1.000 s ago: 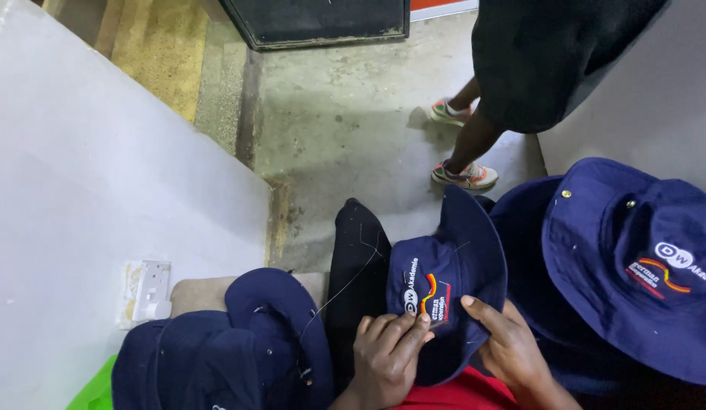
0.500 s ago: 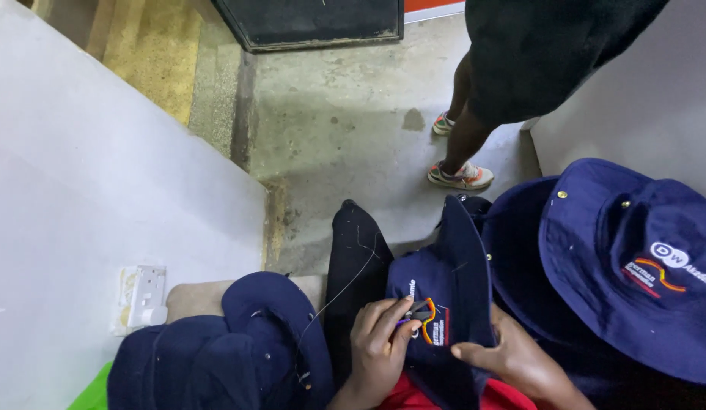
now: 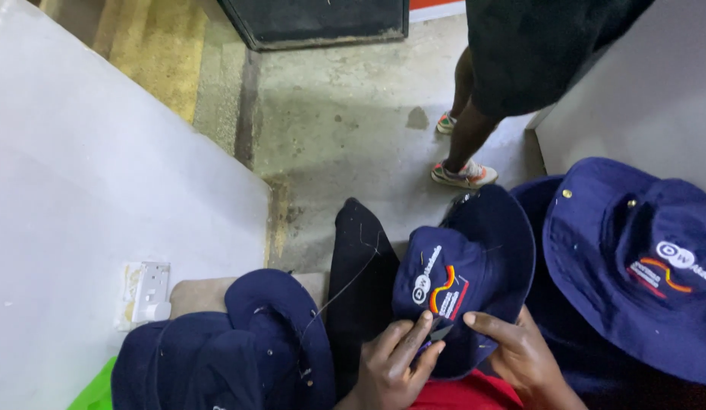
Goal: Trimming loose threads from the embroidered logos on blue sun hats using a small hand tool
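Note:
I hold a navy bucket hat [image 3: 474, 266] with an embroidered logo patch on its crown, resting on my lap. My left hand [image 3: 394, 364] pinches the lower edge of the crown with thumb and fingers, and a small dark tool shows at the fingertips. My right hand [image 3: 520, 353] grips the brim at the lower right, thumb on top. A loose thread [image 3: 345, 285] trails from the hat to the left over a black cloth [image 3: 360, 281].
A pile of navy hats [image 3: 224, 349] lies at the lower left. Another navy hat [image 3: 641, 258] lies at the right on further hats. A person in dark shorts and sandals [image 3: 482, 121] stands ahead on the concrete floor. A white wall with a socket [image 3: 149, 292] is at the left.
The hat was folded narrow half a second ago and now lies turned, with the crown and logo facing up. My left hand has moved to the crown's lower edge.

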